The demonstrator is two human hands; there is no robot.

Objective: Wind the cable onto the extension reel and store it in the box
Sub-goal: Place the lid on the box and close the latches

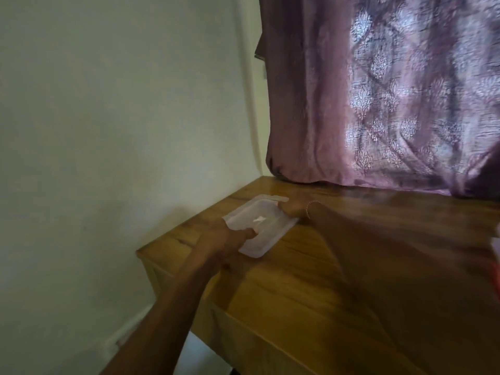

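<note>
A translucent plastic box (266, 228) with its lid on lies near the far left corner of the wooden table (311, 288). My left hand (224, 239) grips its near left edge, thumb on top of the lid. My right hand (293, 208), a thin bracelet at the wrist, holds the box's far right edge. Something small and white shows faintly through the lid. No cable or reel is visible; the picture is blurred.
A pale wall (108, 131) runs along the table's left side. A mauve patterned curtain (392, 98) hangs down to the table's back edge. A reddish object (496, 253) shows at the right frame edge.
</note>
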